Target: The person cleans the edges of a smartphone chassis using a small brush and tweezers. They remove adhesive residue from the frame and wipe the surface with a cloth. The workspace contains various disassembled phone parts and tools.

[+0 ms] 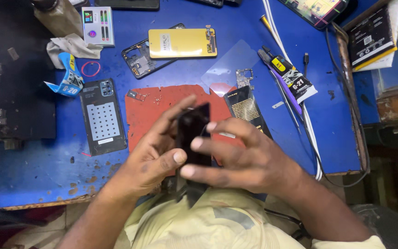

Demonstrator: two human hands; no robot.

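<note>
blue worktable fills my head view. at lower centre, my left hand and right hand both clasp a black phone, upright over the red mat; a yellow phone lies top centre.

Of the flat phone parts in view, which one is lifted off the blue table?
The black glossy phone panel, held upright between left hand and right hand. The yellow phone back and dark perforated back cover lie flat.
</note>
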